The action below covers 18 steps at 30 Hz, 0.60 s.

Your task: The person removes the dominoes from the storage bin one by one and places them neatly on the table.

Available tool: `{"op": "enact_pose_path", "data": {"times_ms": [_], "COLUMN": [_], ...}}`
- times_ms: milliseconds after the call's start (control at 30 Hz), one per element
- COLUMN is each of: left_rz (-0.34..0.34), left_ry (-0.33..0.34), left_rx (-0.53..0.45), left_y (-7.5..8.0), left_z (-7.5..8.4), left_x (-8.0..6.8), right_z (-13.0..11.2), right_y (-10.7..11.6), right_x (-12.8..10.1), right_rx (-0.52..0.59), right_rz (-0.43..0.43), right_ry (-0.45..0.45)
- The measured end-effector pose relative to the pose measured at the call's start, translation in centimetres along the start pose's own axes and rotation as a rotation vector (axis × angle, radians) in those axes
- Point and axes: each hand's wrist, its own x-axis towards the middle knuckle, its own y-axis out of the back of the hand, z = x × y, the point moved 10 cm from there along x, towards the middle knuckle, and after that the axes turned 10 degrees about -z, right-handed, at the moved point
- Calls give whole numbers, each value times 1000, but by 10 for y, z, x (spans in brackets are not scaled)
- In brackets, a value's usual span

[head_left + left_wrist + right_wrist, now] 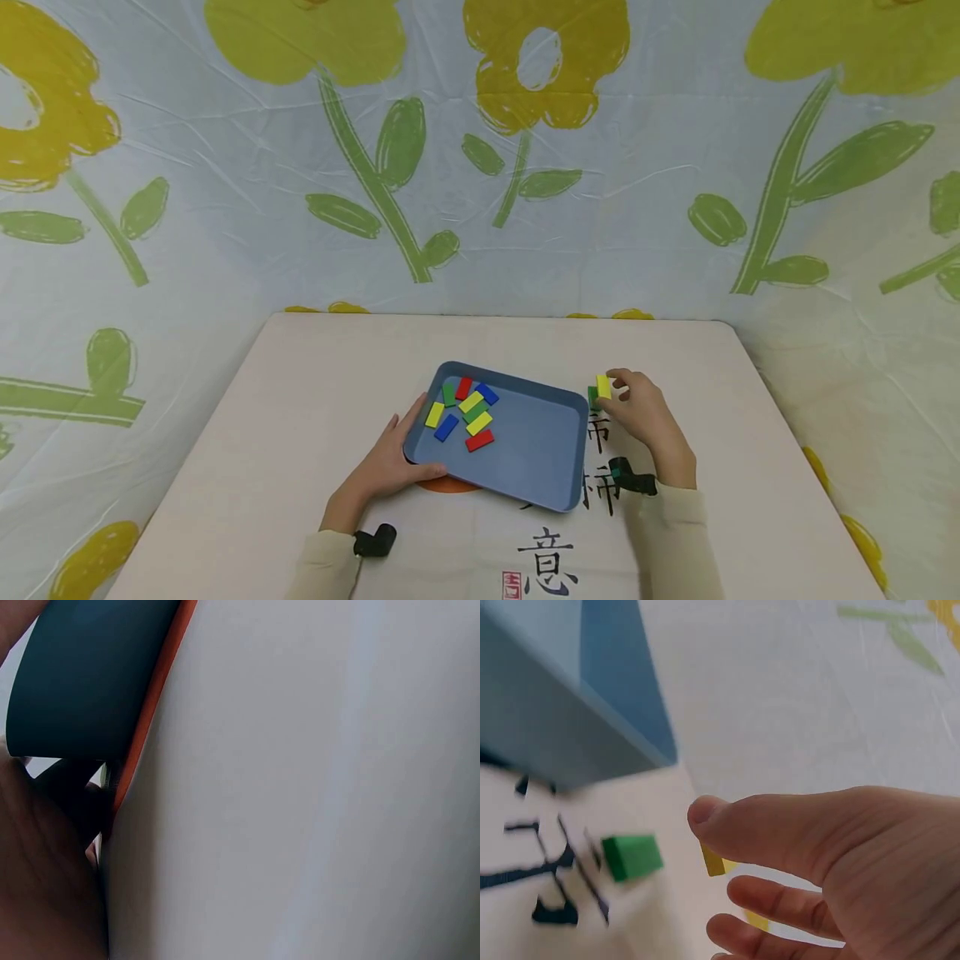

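A blue-grey tray (525,442) lies slanted on the table. My left hand (390,462) holds its left end, thumb along the near rim and fingers along the left side. In the left wrist view the tray's dark outer wall (82,682) stands close to the palm. Beyond the tray's right rim, my right hand (641,408) pinches a yellow block (603,387) between thumb and fingers. A green block (633,856) sits on the table beside it, partly hidden in the head view. Several red, blue, green and yellow blocks lie in the tray's left half, including a red block (480,441).
The white table (300,375) carries a printed cloth with black characters (551,562) and a red seal (512,585). Part of an orange circle (450,485) shows under the tray's near edge. A flower-patterned curtain (600,267) hangs behind and at both sides.
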Motion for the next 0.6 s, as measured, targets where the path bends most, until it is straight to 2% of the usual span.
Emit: {"op": "enact_pose_path", "data": {"times_ms": [300,600], "left_rz": [-4,-9], "left_ry": [-1,3], "left_rx": [-1,-7], "left_y": [0,-1], "left_z": [-1,-4], "left_x": [1,1], "right_z": [23,31], "right_y": [-12,-15], "right_x": [10,12], "right_rx": [-25,-26], "right_rz": [-57,-38], "right_ry": [-30,-57]}}
